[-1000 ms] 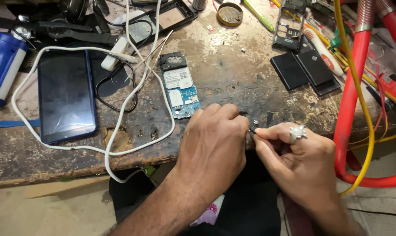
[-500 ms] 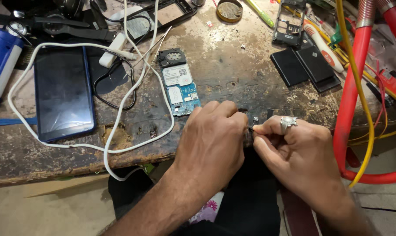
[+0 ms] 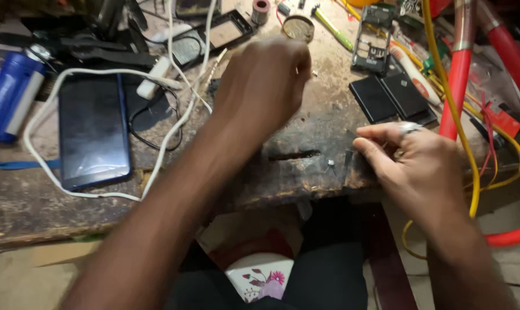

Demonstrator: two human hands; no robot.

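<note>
At the lower middle of the frame, a dark lap and a white floral object are seen below the tabletop edge. At the right, the right hand is rested on that edge, its thumb and forefinger pinched on a small dark flat part; what the part is cannot be told with certainty. A tiny metal piece is seen just beside it on the worn wood. Such a part is judged to be light, stiff and easily lost, so it is best pinched by its edges with the fingertips.

Further up, the left hand is stretched across the centre, its fingers curled downward; whether anything is grasped under it cannot be told. At the left, a dark smartphone is ringed by a white cable, with a blue cylinder at the far left. At the upper right, two black battery-like slabs, a bare phone frame and red hoses are laid out.
</note>
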